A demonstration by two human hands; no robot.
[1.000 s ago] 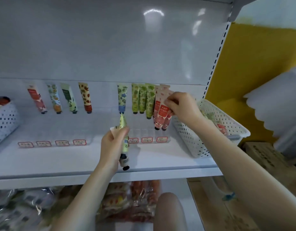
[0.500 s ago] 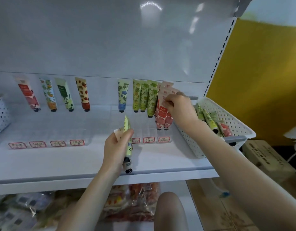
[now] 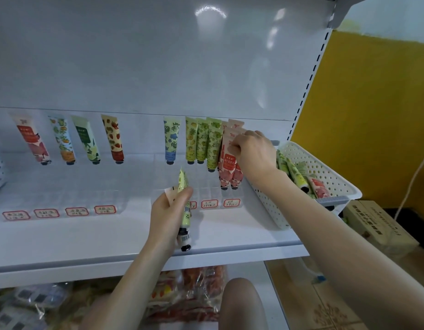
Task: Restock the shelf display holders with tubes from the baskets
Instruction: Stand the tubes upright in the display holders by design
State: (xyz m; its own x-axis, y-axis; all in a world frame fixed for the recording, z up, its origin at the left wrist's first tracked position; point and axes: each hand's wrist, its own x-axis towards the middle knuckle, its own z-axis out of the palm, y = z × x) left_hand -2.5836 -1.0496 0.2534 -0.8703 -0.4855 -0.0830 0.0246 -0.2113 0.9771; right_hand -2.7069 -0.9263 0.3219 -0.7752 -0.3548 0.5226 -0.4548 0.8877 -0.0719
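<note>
green tube (image 3: 185, 206) upright in left grip (image 3: 169, 214) (cap seemingly down).

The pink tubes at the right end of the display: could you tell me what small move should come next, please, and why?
Probably seat the pink tube under the right hand fully into its row, then let go: the fingers pinch its top, and the left hand already holds a green tube waiting.

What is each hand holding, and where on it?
The left hand grips a green tube around its middle, cap down. The right hand pinches the top edge of a pink tube standing in the holder.
</note>
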